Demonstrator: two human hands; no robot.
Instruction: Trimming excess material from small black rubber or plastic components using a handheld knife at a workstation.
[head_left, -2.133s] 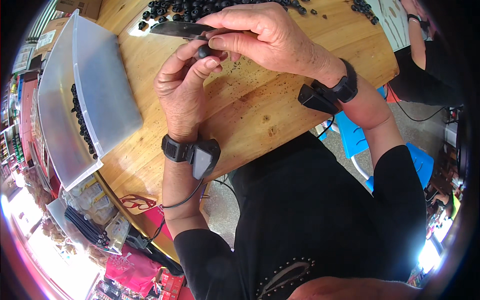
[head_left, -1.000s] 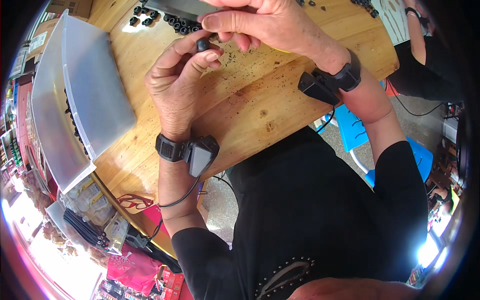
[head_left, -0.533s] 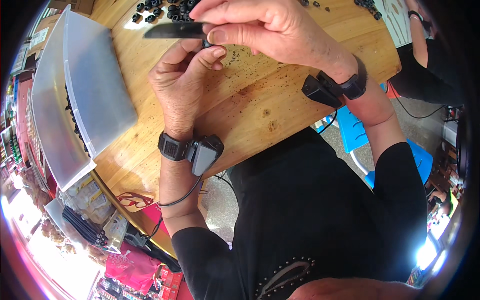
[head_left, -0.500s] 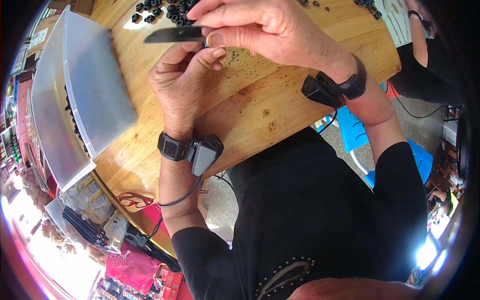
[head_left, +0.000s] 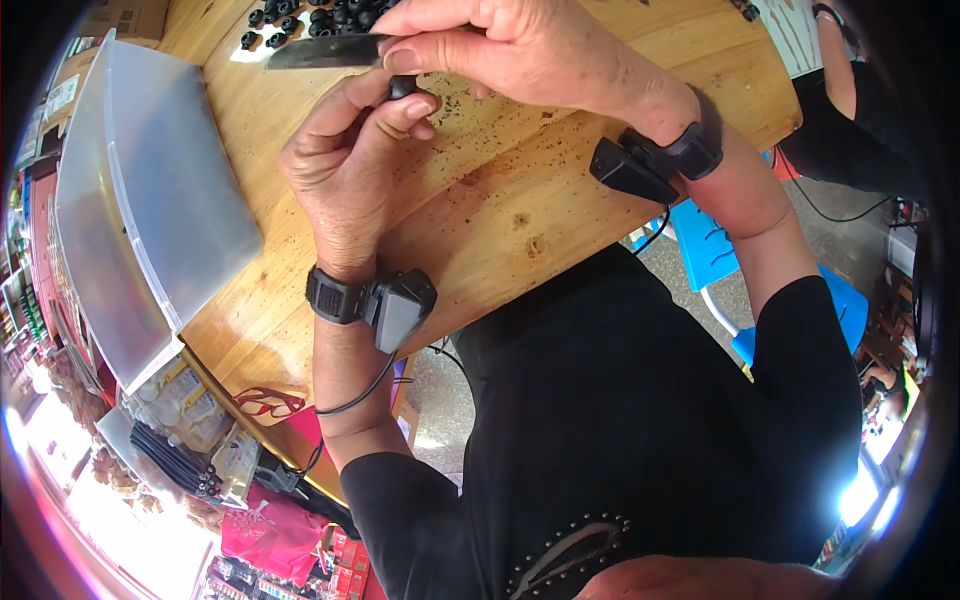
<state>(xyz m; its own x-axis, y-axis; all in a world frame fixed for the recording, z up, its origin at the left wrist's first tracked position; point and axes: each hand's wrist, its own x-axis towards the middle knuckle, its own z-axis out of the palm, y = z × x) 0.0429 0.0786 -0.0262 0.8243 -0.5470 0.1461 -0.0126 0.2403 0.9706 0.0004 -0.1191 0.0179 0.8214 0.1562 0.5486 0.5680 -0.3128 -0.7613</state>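
Observation:
Between the thumb and fingers of my left hand (head_left: 345, 160) is a small round black part (head_left: 402, 87), its top showing above the fingertips. My right hand (head_left: 530, 50) is closed on a knife, whose dark, narrow blade (head_left: 325, 52) points left. The blade lies just above and beyond the black part; its handle is hidden in my fingers. Past the knife, a heap of similar black parts (head_left: 345, 18) rests on the wooden table (head_left: 480, 240). Small dark crumbs are scattered over the wood around my hands.
A translucent plastic bin (head_left: 185, 170) stands along the table's left side. Red-framed glasses (head_left: 268, 402) lie at the near left corner. A blue chair (head_left: 708, 245) is beyond the table's near right edge. Another person's arm (head_left: 838, 70) shows at the far right.
My right hand and the knife have shifted up and left, lifting off the black part, which shows more now. My left hand has moved slightly left, still gripping it.

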